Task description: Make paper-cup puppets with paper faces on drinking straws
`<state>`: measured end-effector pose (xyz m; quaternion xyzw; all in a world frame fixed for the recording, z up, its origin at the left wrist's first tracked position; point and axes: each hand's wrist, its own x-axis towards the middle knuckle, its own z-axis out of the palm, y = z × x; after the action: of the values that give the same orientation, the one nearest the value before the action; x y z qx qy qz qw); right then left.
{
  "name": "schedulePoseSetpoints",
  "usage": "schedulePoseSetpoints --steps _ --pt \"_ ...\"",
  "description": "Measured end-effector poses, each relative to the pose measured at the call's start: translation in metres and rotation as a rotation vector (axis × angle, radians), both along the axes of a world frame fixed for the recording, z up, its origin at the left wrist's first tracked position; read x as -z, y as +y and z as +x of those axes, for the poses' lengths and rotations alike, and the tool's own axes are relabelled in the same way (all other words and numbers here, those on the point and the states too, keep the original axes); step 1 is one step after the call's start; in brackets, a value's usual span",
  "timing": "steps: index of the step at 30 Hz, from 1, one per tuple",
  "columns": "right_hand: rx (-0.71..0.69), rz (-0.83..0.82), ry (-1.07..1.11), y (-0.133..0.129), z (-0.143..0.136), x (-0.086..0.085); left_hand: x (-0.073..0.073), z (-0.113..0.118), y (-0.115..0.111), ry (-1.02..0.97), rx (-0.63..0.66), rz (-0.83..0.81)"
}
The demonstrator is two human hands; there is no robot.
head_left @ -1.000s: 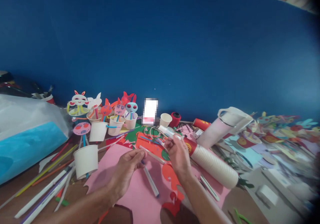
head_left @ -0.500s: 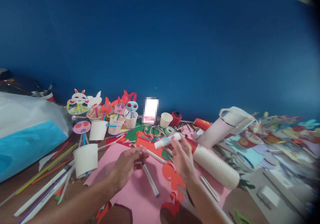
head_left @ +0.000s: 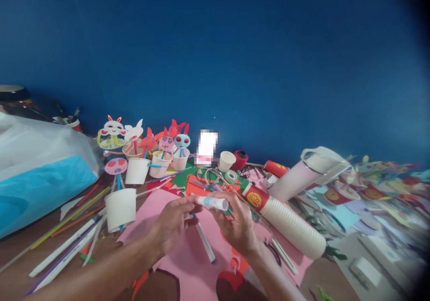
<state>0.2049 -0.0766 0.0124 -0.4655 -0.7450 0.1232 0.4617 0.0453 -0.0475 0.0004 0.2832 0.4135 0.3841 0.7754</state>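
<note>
My right hand (head_left: 235, 222) grips a white glue stick (head_left: 212, 203) with pale blue print, held nearly level above the pink paper (head_left: 188, 265). Its left end meets the fingertips of my left hand (head_left: 174, 222), whose fingers are pinched together around something small that I cannot make out. Below the hands, a white marker with a dark blue end (head_left: 204, 242) lies slanted on the pink paper. Orange-red paper scraps (head_left: 235, 276) lie on that sheet near my right wrist.
Paper cups with paper faces (head_left: 160, 164) stand at the back left. A stack of paper cups (head_left: 292, 225) lies on the right beside a tilted pitcher (head_left: 298, 175). A blue and white bag (head_left: 43, 171) is at far left, near pens (head_left: 63, 247).
My right hand has turned and lowered the glue stick, bringing it to the fingertips of my left hand. The whole view has shifted slightly.
</note>
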Motion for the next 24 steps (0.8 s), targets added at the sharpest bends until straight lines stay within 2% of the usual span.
schedulePoseSetpoints --steps 5,13,17,24 --pt "0.008 0.021 -0.100 0.0005 0.0016 0.0025 -0.0025 -0.0010 -0.0022 -0.001 -0.009 0.004" --pt "0.002 0.030 -0.118 0.0000 0.0033 0.0045 -0.0010 -0.0016 -0.0039 0.054 0.063 0.143" --pt "-0.026 0.024 -0.136 -0.0013 0.0018 0.0023 -0.0047 -0.0002 -0.0043 0.073 0.049 0.120" --pt "-0.040 0.077 -0.215 -0.0005 0.0035 0.0010 -0.0078 -0.0028 -0.0009 -0.015 0.024 0.110"
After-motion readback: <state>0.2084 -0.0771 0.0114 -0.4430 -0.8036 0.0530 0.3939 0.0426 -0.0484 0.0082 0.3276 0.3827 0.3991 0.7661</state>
